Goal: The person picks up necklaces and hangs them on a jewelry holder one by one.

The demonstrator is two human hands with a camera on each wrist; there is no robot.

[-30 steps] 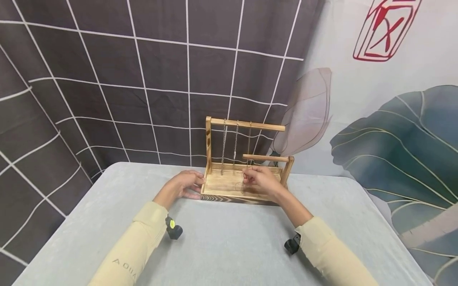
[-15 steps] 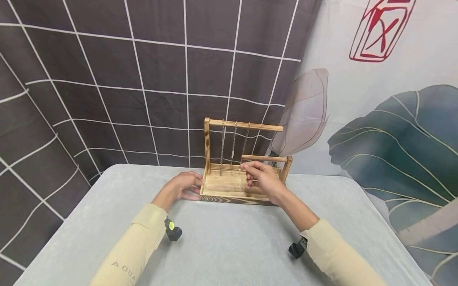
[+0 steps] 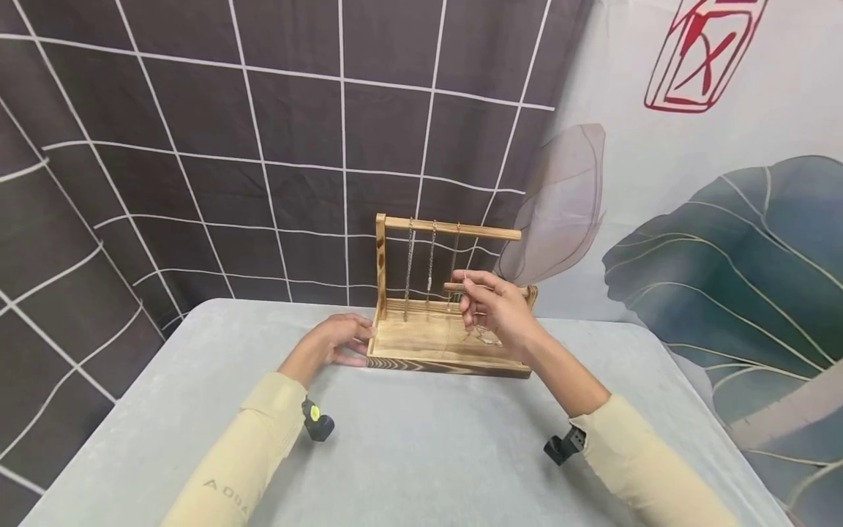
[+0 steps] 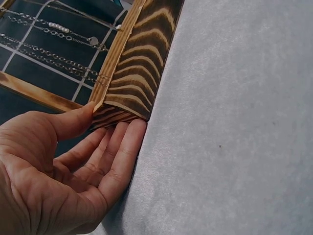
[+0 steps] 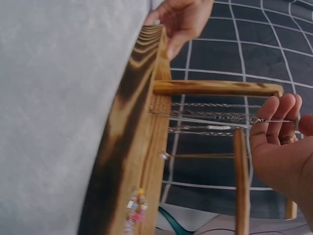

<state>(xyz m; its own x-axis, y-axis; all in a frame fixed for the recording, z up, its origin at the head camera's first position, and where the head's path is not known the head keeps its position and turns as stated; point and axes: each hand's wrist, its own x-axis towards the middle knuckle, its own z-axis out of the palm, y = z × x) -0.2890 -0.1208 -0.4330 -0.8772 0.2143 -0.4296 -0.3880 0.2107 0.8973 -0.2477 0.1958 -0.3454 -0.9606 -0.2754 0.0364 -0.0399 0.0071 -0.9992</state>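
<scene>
Fine silver chain pinched beside a wooden jewelry stand

The right hand [image 3: 502, 313] holds a thin silver chain [image 5: 254, 120] between thumb and fingers, just by the free end of the lower bar [image 3: 453, 287]. The chain is slim, with a small ring-like link near the fingertips; further along, it blends with other strands in the right wrist view, so its full course is hard to tell.

The left hand [image 3: 337, 339] grips the near left corner of the wooden stand [image 3: 411, 340], thumb on the rim and fingers against the end. The stand sits on the table [image 3: 395, 446], which has a pale grey cloth. It is a shallow tray of light wood, its front board [image 4: 142, 63] scorched dark with wavy pale grain. A post at the left carries the upper bar [image 3: 484, 232]; a shorter one at the right carries the lower bar.

From the upper bar hang a silver link chain [image 3: 408, 272], a second necklace with white beads [image 4: 59, 27] and a small flat disc [image 4: 93, 41], and a thin gold-toned chain [image 3: 456, 252]. Toward the tray's right end lies a cluster of pink, yellow and clear beads [image 5: 137, 209].
</scene>
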